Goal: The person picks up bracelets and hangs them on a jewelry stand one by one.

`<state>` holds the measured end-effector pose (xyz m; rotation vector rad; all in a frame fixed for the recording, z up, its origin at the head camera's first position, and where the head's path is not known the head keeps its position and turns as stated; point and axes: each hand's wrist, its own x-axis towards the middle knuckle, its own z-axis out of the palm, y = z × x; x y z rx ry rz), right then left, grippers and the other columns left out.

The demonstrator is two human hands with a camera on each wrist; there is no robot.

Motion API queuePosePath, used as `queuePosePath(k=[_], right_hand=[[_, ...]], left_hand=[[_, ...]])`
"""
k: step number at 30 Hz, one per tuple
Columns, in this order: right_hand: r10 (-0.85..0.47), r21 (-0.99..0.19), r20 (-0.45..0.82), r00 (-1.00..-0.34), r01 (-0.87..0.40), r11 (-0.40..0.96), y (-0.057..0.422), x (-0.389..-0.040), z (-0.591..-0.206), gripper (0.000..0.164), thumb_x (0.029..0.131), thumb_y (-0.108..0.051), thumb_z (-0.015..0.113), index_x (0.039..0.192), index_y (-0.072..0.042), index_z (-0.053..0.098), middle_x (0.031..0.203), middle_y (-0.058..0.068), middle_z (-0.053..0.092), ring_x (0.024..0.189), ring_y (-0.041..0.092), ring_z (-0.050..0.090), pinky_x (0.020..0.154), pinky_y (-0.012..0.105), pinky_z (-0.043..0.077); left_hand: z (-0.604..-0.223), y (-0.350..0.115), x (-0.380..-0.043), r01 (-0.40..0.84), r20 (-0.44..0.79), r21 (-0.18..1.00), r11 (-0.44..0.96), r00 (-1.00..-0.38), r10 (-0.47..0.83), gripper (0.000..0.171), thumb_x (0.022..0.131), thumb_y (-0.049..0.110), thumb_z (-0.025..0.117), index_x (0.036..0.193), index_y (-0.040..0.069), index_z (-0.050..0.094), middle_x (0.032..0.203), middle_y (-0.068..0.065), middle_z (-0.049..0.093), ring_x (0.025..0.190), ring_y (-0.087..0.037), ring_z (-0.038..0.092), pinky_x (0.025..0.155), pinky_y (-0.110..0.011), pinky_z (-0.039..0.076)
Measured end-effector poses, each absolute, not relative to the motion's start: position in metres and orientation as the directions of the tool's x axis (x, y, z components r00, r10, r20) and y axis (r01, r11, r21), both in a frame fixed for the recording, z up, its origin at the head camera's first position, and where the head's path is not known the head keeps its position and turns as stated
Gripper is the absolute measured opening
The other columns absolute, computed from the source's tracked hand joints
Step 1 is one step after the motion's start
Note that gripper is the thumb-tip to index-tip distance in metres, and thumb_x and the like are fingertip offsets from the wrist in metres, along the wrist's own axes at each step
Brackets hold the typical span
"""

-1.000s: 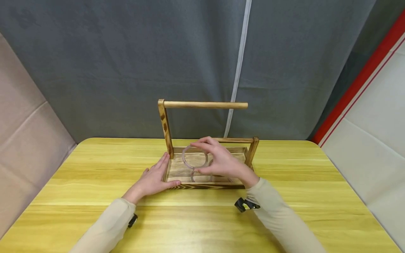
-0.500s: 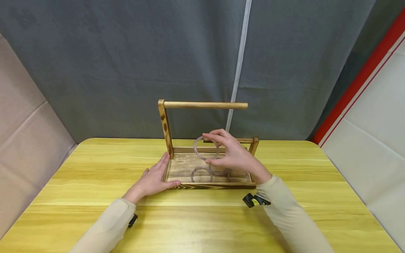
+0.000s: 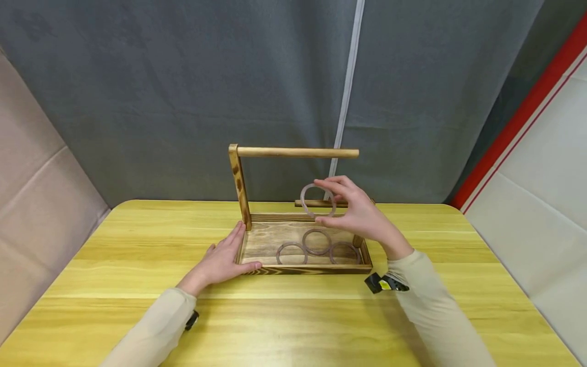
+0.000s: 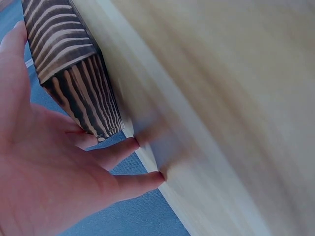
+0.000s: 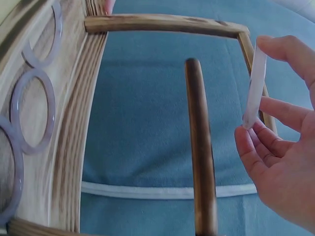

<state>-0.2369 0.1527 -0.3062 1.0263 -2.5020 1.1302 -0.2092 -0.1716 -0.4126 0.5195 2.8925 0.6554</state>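
While the left hand [image 3: 221, 261] lies spread at the left end of the wooden tray [image 3: 270, 234], the right hand [image 3: 361, 214] pinches a ring. Left: fingers nearly straight, grasping nothing; thumb on the tray's front left corner, fingers along the end wall by the foot of the tall post [image 3: 239, 186]. Left wrist view has two fingertips down at the counter [image 3: 284, 321]. Right: partly curled, thumb and fingertips at opposite edges of the held ring [image 5: 255, 83], so opened about one ring across. That ring is upright, up above the tray's back edge. Right wrist view puts it apart from the lower bar [image 5: 199, 137], whose free end points left. Three more in the tray: left ring [image 3: 292, 243], middle ring [image 3: 317, 253], right ring [image 3: 345, 243]; middle one sits farther back. Top bar [image 3: 298, 152] runs rightward off the tall post.
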Motion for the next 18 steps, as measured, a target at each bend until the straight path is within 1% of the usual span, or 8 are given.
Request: queuePosePath(k=[7, 11, 12, 14, 17, 18], right_hand=[[-0.484, -0.558, 0.456, -0.747, -0.664, 0.498, 0.165, -0.239, -0.303, 0.069, 0.076, -0.009, 0.083, 0.138, -0.003, 0.052, 0.128, 0.016, 0.049, 0.109, 0.03, 0.053, 0.088, 0.047, 0.047], [-0.458, -0.565, 0.456, -0.763, -0.646, 0.514, 0.172, -0.24, -0.3, 0.07, 0.076, -0.009, 0.083, 0.139, -0.005, 0.052, 0.129, 0.015, 0.048, 0.108, 0.03, 0.053, 0.089, 0.048, 0.046], [-0.448, -0.567, 0.456, -0.769, -0.639, 0.52, 0.173, -0.24, -0.299, 0.071, 0.076, -0.009, 0.083, 0.139, -0.005, 0.052, 0.13, 0.014, 0.048, 0.108, 0.03, 0.053, 0.088, 0.046, 0.046], [-0.425, -0.573, 0.451, -0.785, -0.619, 0.536, 0.177, -0.24, -0.297, 0.071, 0.076, -0.01, 0.083, 0.139, -0.007, 0.052, 0.131, 0.013, 0.047, 0.107, 0.031, 0.053, 0.083, 0.043, 0.049], [-0.391, -0.584, 0.439, -0.809, -0.587, 0.561, 0.182, -0.239, -0.293, 0.07, 0.078, -0.012, 0.082, 0.141, -0.009, 0.051, 0.133, 0.013, 0.045, 0.106, 0.033, 0.053, 0.071, 0.037, 0.052], [-0.38, -0.588, 0.435, -0.816, -0.577, 0.566, 0.184, -0.239, -0.292, 0.07, 0.078, -0.013, 0.082, 0.141, -0.01, 0.051, 0.134, 0.013, 0.045, 0.105, 0.033, 0.053, 0.068, 0.037, 0.052]], left_hand=[[-0.412, -0.171, -0.209, 0.302, -0.048, 0.439, 0.846, -0.932, 0.358, 0.109, 0.085, 0.065, 0.059, 0.153, -0.003, 0.008, 0.159, -0.017, 0.001, 0.14, -0.045, 0.019, 0.101, -0.074, 0.013], [-0.413, -0.171, -0.209, 0.301, -0.048, 0.442, 0.845, -0.933, 0.357, 0.109, 0.085, 0.065, 0.059, 0.153, -0.003, 0.007, 0.159, -0.017, 0.0, 0.139, -0.045, 0.02, 0.101, -0.074, 0.013], [-0.413, -0.171, -0.209, 0.301, -0.048, 0.441, 0.845, -0.933, 0.357, 0.109, 0.085, 0.065, 0.059, 0.153, -0.003, 0.007, 0.16, -0.017, 0.0, 0.139, -0.045, 0.02, 0.101, -0.074, 0.013], [-0.413, -0.171, -0.209, 0.301, -0.048, 0.441, 0.846, -0.933, 0.357, 0.109, 0.085, 0.066, 0.058, 0.153, -0.003, 0.007, 0.16, -0.017, 0.0, 0.139, -0.045, 0.02, 0.101, -0.074, 0.013], [-0.413, -0.171, -0.21, 0.301, -0.049, 0.439, 0.846, -0.933, 0.357, 0.109, 0.085, 0.066, 0.058, 0.153, -0.002, 0.006, 0.16, -0.017, 0.0, 0.139, -0.045, 0.02, 0.101, -0.073, 0.013], [-0.413, -0.171, -0.21, 0.302, -0.049, 0.439, 0.846, -0.932, 0.358, 0.11, 0.085, 0.066, 0.058, 0.153, -0.002, 0.006, 0.16, -0.017, -0.001, 0.139, -0.045, 0.019, 0.101, -0.073, 0.013]])
